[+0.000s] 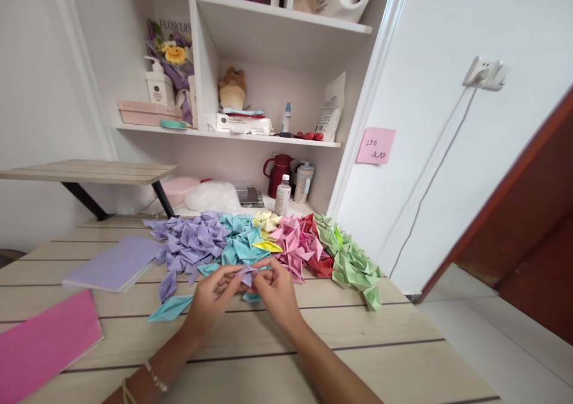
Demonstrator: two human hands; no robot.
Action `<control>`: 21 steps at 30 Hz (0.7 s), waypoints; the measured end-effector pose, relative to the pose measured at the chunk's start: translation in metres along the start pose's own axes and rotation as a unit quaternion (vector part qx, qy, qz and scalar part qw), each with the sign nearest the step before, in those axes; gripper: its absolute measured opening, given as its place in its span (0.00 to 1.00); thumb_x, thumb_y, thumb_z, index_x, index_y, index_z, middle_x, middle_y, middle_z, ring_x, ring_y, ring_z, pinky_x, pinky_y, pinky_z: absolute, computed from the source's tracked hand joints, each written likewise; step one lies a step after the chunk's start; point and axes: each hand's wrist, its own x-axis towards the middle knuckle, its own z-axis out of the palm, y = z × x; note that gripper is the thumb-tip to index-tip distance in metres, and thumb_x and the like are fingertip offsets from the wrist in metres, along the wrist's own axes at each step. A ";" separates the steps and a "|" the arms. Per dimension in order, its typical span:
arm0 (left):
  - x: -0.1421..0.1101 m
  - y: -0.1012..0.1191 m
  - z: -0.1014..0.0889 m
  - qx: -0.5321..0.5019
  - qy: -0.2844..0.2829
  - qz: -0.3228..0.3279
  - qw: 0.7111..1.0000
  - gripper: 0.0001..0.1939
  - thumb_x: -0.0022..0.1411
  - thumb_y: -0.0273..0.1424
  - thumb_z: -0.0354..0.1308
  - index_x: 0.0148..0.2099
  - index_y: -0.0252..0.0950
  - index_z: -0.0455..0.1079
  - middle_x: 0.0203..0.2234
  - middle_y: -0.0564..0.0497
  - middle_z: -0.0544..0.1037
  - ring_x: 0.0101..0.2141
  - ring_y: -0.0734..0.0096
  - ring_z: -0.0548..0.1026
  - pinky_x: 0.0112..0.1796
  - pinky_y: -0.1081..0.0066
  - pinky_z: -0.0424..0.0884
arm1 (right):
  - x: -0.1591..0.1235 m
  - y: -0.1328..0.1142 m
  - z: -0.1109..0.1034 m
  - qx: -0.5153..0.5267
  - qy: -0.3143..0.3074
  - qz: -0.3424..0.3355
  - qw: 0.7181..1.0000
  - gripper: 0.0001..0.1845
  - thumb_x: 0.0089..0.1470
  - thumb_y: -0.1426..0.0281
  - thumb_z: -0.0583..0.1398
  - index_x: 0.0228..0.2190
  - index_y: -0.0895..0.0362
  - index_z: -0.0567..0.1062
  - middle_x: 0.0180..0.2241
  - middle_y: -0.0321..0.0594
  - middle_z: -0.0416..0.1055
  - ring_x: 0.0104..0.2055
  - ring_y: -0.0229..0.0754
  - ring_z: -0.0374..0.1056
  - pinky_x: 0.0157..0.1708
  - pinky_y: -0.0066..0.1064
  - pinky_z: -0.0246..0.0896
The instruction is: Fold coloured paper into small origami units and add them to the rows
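The left hand [213, 296] and the right hand [276, 289] meet over the near edge of the piles, fingers curled and thumbs drawn in, pinching a small purple folded paper [247, 275] between them. It sits just above the bench [371, 338], in front of the blue pile [242, 243], and its lower folds are partly hidden by the fingers.

The likeliest trouble is in the paper itself: thin and gripped from both sides, it could crease off line or tear at a point if the hands pull unevenly. A loosened pinch might let the folds spring apart.

Crowding is the other risk. The purple pile [192, 243] touches the blue one, and the pink pile [295, 243] runs into the red pieces [321, 265], so a knuckle pushed forward could mix colours or flatten points. The loose blue piece [170, 308] lies right beside the left hand, where a sideways wrist movement could crush it.
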 end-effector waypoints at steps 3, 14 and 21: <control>0.003 -0.002 -0.003 -0.054 0.003 -0.015 0.998 0.11 0.54 0.34 0.57 0.39 0.35 0.71 0.28 0.49 0.79 0.31 0.65 0.77 0.35 0.69 0.74 | 0.002 -0.003 -0.002 0.057 -0.011 0.011 0.998 0.07 0.46 0.68 0.58 0.30 0.57 0.67 0.19 0.33 0.69 0.21 0.37 0.68 0.23 0.27 0.65; 0.003 -0.003 -0.002 -0.024 0.018 -0.008 1.000 0.07 0.51 0.32 0.59 0.33 0.35 0.72 0.31 0.48 0.77 0.35 0.65 0.75 0.38 0.69 0.72 | 0.005 -0.002 -0.009 -0.082 -0.001 -0.064 0.995 0.10 0.44 0.65 0.62 0.28 0.58 0.69 0.25 0.38 0.71 0.26 0.38 0.69 0.24 0.26 0.64; 0.007 -0.008 -0.005 -0.019 0.004 -0.051 0.998 0.14 0.50 0.35 0.60 0.40 0.35 0.71 0.30 0.49 0.77 0.30 0.67 0.75 0.32 0.71 0.72 | 0.004 0.000 -0.010 -0.082 -0.062 -0.063 0.993 0.18 0.46 0.67 0.60 0.41 0.55 0.69 0.32 0.39 0.73 0.25 0.37 0.70 0.22 0.26 0.65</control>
